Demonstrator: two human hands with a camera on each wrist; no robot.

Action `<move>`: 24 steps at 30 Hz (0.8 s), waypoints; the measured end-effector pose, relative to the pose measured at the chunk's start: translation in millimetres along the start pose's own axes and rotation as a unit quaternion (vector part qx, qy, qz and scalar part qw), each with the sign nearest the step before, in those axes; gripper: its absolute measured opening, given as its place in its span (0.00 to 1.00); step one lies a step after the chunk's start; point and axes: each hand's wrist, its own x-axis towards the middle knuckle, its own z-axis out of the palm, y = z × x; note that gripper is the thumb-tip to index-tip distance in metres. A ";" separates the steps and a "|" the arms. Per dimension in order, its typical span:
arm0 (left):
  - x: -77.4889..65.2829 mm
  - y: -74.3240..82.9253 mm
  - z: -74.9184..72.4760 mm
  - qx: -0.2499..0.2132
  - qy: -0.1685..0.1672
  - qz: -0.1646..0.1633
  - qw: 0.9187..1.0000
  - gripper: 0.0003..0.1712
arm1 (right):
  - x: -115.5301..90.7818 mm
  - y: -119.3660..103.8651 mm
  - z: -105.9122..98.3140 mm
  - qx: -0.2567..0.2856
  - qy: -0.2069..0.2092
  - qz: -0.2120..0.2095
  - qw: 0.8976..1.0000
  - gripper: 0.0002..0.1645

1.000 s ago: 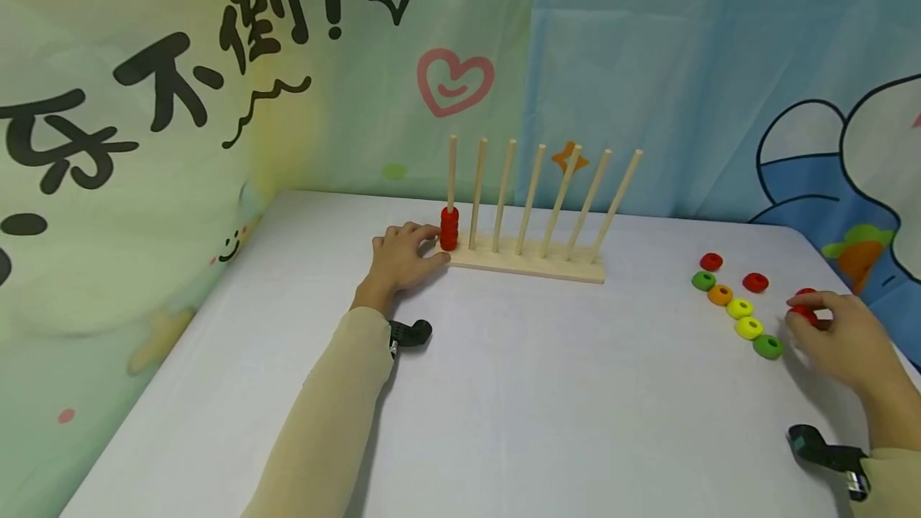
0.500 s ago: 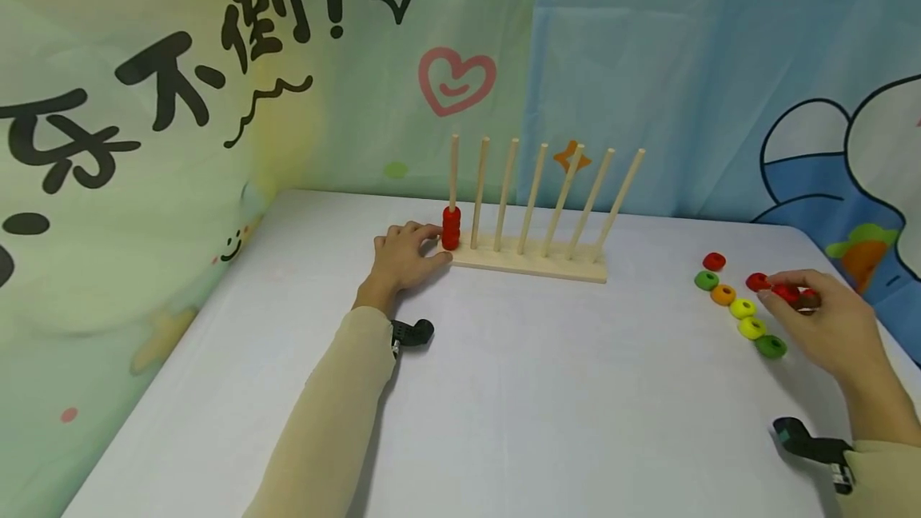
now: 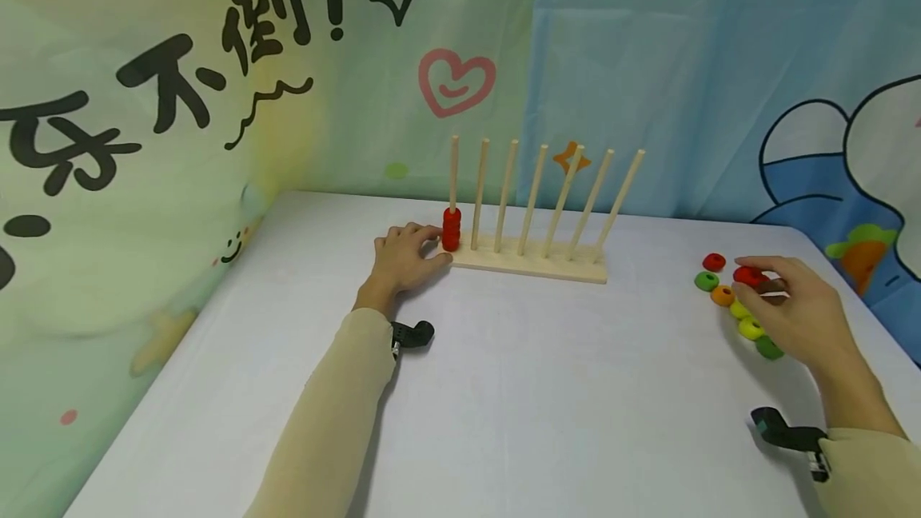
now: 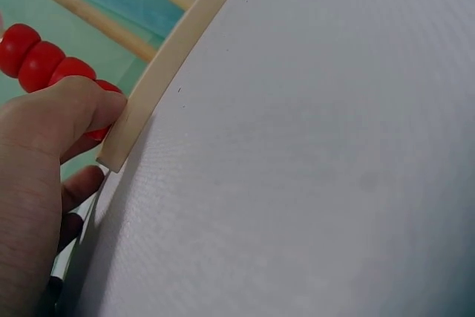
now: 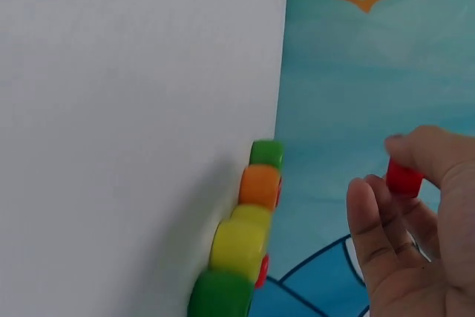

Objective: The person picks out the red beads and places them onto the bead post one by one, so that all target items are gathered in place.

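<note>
Wht tbl point(image 3: 576, 390), cartoon bkdrop point(image 3: 612, 46); R fingers point(image 5: 364, 213) tight on red bead point(image 5: 404, 178), L point(image 4: 83, 185) round rack point(image 3: 532, 264)

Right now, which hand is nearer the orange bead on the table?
The right hand: it is close by, to the right of the orange bead, holding a red bead. The left hand is far to the left, at the left end of the wooden rack.

One little red bead point(image 5: 404, 182) is pinched by the right hand point(image 5: 449, 228) over by the blue backdrop point(image 5: 334, 94), while some green, orange and yellow beads point(image 5: 260, 187) are kinda lined up on the white table point(image 5: 133, 109).
</note>
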 end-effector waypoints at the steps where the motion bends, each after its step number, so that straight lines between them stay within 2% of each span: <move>1: -0.2 0.1 0.7 0.000 -0.001 0.000 1.000 0.34 | 0.7 -2.4 0.1 0.003 0.000 -0.001 1.000 0.26; 4: -0.8 0.9 1.6 0.001 -0.005 0.003 1.000 0.34 | 2.9 -9.5 1.1 0.010 0.002 -0.006 1.000 0.26; 12: -0.9 -1.0 0.6 0.004 0.000 0.002 1.000 0.34 | 9.4 -27.6 14.3 0.084 0.020 -0.001 0.996 0.26; 19: -1.3 0.1 0.8 0.004 0.000 0.001 1.000 0.34 | 14.3 -43.7 25.6 0.131 0.034 -0.047 0.990 0.23; 24: -1.0 -0.8 1.5 0.002 0.005 0.003 1.000 0.34 | 17.0 -54.5 31.8 0.136 0.022 -0.048 0.989 0.24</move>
